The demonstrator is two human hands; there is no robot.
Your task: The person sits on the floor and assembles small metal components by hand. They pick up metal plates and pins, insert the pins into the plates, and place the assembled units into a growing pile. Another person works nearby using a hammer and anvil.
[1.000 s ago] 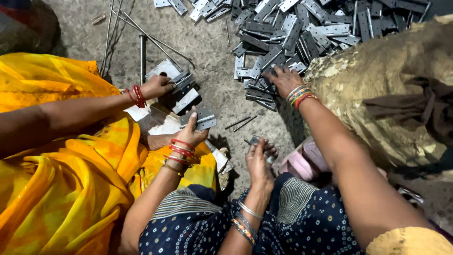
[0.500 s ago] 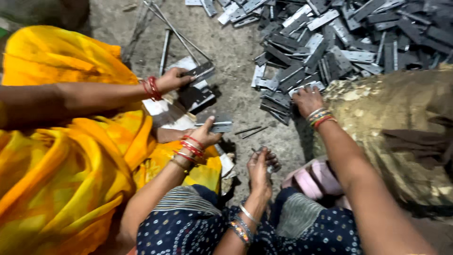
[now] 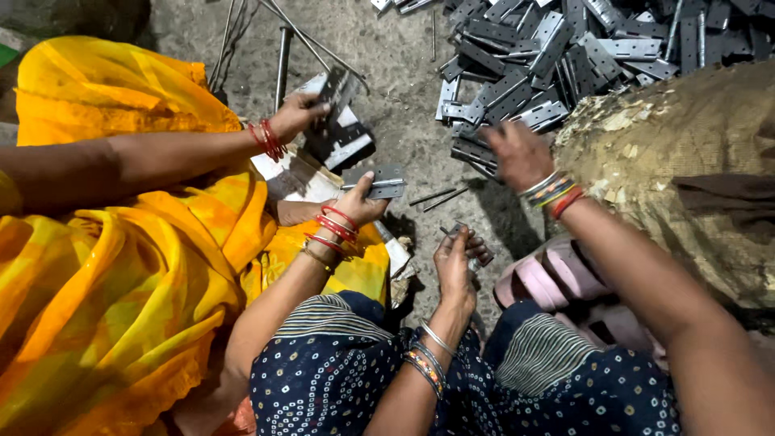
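Head view: left hand (image 3: 355,206) fingers grip hinge plate (image 3: 378,181); right hand (image 3: 454,257) pinches small hinge (image 3: 478,249).

Left hand (image 3: 359,206) grips a hinge (image 3: 379,182), right hand (image 3: 454,262) pinches small metal parts (image 3: 476,246); co-workers' hands work beside the hinge pile (image 3: 565,48) on the floor (image 3: 404,64).

Yellow sari (image 3: 105,266), navy dotted skirt (image 3: 323,379), grey hinges (image 3: 557,48)
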